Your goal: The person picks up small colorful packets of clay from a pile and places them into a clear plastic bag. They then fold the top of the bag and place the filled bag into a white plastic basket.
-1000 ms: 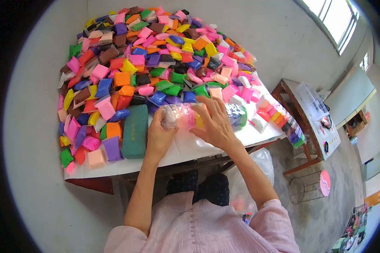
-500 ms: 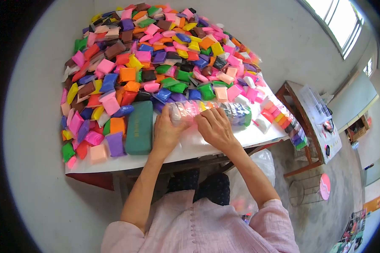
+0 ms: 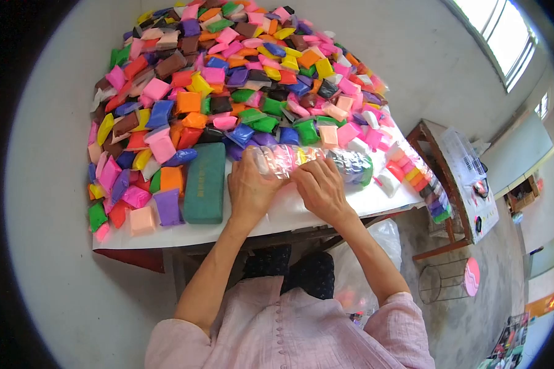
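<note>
A long clear plastic bag of coloured packets (image 3: 351, 167) lies crosswise near the table's front edge. My left hand (image 3: 253, 184) is closed round its left end. Further along, my right hand (image 3: 319, 187) grips the middle of the bag with bent fingers. Pink, yellow, black and green show through the shiny film; the parts under my palms are hidden. A dark green box (image 3: 204, 184) with faint lettering stands just left of my left hand. Behind the bag rises a big heap of small coloured packets (image 3: 228, 92).
A second filled clear bag (image 3: 421, 181) hangs over the table's right edge, beside a white and red packet (image 3: 389, 177). A wooden side table (image 3: 468, 184) holds a clear plastic bin (image 3: 458, 154). A pink-topped wire stool (image 3: 471, 277) and a plastic sack (image 3: 375, 258) stand on the floor.
Both hands and the bag have shifted slightly to the right in view. The grip looks much the same, and the heap has not visibly changed.
</note>
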A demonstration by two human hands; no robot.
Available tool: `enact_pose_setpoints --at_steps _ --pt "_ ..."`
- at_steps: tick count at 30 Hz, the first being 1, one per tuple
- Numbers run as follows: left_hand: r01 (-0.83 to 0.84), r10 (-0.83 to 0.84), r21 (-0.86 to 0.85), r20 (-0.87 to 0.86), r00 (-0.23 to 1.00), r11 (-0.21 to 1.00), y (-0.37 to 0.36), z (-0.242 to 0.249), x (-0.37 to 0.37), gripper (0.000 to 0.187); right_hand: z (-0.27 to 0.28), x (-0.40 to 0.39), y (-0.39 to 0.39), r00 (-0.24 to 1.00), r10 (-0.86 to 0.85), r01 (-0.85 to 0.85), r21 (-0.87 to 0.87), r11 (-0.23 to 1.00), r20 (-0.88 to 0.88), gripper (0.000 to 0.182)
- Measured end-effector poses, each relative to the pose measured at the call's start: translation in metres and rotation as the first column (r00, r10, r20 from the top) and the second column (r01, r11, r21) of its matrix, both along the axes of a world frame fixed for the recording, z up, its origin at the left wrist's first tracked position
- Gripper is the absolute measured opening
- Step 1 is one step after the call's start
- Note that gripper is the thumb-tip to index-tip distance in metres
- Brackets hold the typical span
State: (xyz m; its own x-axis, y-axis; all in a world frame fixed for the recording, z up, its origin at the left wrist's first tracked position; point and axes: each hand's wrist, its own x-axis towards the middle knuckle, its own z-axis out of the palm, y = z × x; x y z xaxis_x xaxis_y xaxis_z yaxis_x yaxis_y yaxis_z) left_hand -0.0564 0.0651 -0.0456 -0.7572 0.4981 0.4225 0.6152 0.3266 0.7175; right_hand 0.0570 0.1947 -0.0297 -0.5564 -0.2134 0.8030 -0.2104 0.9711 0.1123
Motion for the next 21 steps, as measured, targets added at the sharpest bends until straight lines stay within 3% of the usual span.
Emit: enact_pose_setpoints --at_steps 4,13,21 --pt "-0.025 0.025 0.004 -0.044 0.999 1.0 -0.0008 0.0002 0.0018 0.084 -0.0008 0.0013 -0.0005 1.0 -0.009 0.01 0.021 1.0 -0.009 0.032" --pt "-0.022 0.025 0.084 -0.039 0.999 0.996 0.0027 -0.005 -0.0014 0.061 0.0027 0.008 -0.0073 0.999 -0.035 0.033 0.214 0.976 0.006 0.024" --pt "-0.003 0.003 0.087 -0.004 1.0 0.996 0.0008 -0.0018 -0.0004 0.06 0.0039 0.008 -0.0076 0.994 -0.052 0.026 0.262 0.965 0.092 0.03"
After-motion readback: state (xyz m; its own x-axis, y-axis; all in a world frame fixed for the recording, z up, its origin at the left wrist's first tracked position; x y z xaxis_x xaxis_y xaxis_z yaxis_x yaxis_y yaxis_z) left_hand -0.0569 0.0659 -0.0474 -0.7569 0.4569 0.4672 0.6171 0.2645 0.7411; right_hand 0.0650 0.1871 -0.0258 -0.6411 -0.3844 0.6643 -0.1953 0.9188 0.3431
